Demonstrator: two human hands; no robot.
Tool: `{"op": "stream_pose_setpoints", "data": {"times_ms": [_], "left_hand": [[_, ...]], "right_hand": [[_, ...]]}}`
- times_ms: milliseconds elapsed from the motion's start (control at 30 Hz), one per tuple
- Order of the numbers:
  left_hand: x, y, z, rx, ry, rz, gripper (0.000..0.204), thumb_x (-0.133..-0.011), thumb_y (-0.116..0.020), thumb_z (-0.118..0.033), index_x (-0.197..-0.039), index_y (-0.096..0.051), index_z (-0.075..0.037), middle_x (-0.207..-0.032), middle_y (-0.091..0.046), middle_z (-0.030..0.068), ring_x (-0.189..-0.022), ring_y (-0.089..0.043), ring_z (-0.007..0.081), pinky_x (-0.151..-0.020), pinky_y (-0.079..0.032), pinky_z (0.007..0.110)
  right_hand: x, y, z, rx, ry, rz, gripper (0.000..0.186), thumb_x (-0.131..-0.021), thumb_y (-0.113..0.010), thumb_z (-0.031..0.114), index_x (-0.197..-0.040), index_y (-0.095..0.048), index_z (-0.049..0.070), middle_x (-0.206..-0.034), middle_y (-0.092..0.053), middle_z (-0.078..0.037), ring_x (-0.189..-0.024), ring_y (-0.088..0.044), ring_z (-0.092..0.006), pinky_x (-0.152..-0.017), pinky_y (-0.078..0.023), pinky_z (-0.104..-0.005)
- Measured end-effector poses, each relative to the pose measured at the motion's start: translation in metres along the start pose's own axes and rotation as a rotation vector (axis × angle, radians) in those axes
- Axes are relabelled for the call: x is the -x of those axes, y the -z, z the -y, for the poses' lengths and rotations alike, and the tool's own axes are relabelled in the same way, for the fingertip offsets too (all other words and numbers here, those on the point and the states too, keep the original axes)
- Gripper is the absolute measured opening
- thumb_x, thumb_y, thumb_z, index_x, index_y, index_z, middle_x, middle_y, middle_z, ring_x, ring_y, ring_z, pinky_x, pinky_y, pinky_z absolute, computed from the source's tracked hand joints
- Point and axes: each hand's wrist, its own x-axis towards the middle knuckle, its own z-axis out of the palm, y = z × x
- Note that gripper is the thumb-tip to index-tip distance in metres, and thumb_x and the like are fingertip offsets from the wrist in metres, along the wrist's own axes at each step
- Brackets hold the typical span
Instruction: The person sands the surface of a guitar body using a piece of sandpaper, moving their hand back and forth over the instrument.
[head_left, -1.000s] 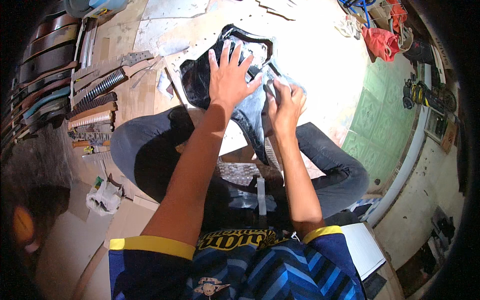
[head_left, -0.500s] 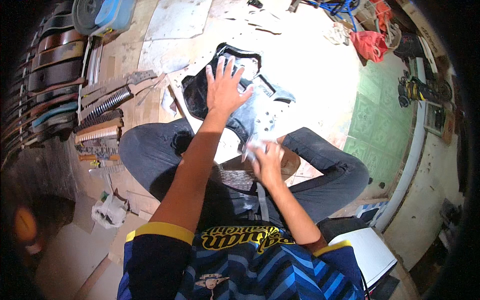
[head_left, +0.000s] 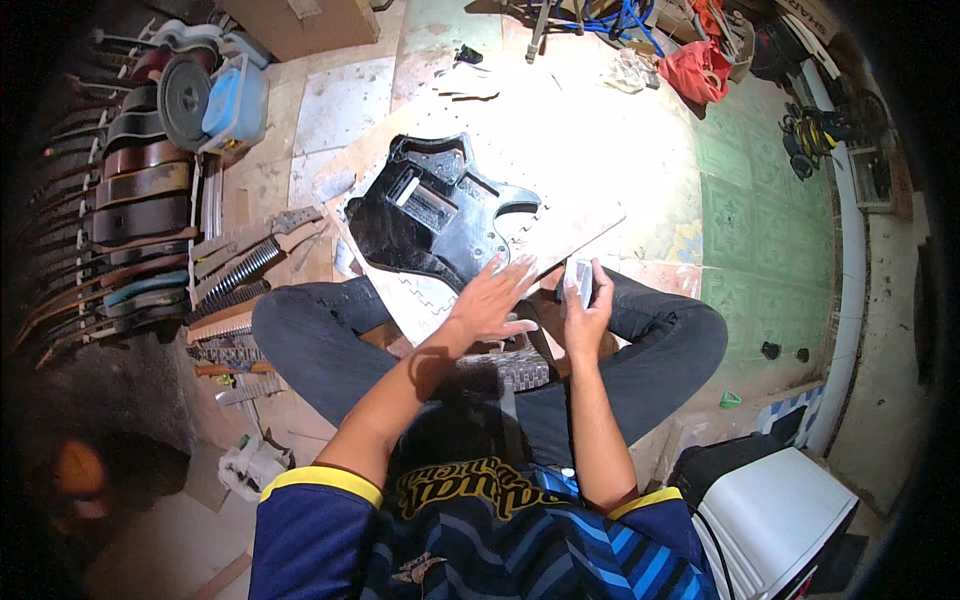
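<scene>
A black electric guitar body [head_left: 390,240] with routed cavities and two horns lies on a pale board [head_left: 408,305] in front of my crossed legs. At its near edge is my left hand [head_left: 490,303], palm down, fingers stretched out and thumb apart; the fingertips reach the body's edge, and nothing shows in its grip. Just to the right my right hand [head_left: 588,310] is raised, its thumb and fingers closed on a small light-grey flat piece [head_left: 574,278] that looks like folded sandpaper. That piece is apart from the guitar body.
Several guitar bodies [head_left: 145,215] hang in a row at the left. Near them lie files and rasps [head_left: 240,272] and a blue-lidded container [head_left: 228,105]. A dark brush-like block [head_left: 525,372] sits between my legs. Green tiles [head_left: 755,215] and a red bag [head_left: 695,72] are at the right.
My left hand has come off the guitar body's top to its near edge. My right hand has moved right with the grey piece, away from the body. The camera view has shifted.
</scene>
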Motion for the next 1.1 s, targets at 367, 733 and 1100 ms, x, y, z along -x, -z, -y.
{"op": "stream_pose_setpoints", "data": {"times_ms": [367,733,1100], "left_hand": [[-0.016,0.011,0.048,-0.245,0.597,-0.309,0.081,-0.097,-0.060,-0.047,-0.155,-0.039,0.006,-0.164,-0.035,0.0256,-0.156,-0.026,0.0378,-0.127,-0.017,0.055],[-0.007,0.020,0.039,-0.120,0.132,0.092,0.086,-0.097,-0.055,-0.060,-0.159,-0.036,-0.002,-0.166,-0.035,0.0184,-0.156,-0.029,0.0345,-0.127,-0.017,0.055],[-0.009,0.018,0.016,-0.191,0.326,-0.046,0.100,-0.093,-0.057,-0.067,-0.159,-0.032,0.003,-0.168,-0.028,0.0233,-0.158,-0.021,0.0388,-0.127,-0.014,0.058]], "right_hand": [[-0.010,0.004,-0.023,-0.125,-0.113,-0.079,0.053,-0.094,-0.071,0.004,-0.143,-0.052,-0.004,-0.144,-0.056,-0.017,-0.129,-0.057,-0.0245,-0.110,-0.044,-0.0367],[-0.009,0.001,-0.022,-0.180,-0.135,-0.068,0.054,-0.095,-0.071,0.005,-0.143,-0.050,-0.005,-0.137,-0.060,-0.017,-0.126,-0.059,-0.0227,-0.108,-0.046,-0.0354],[-0.005,-0.009,-0.012,-0.249,-0.212,-0.012,0.054,-0.097,-0.069,0.003,-0.147,-0.049,-0.001,-0.132,-0.062,-0.012,-0.115,-0.061,-0.0170,-0.100,-0.050,-0.0309]]}}
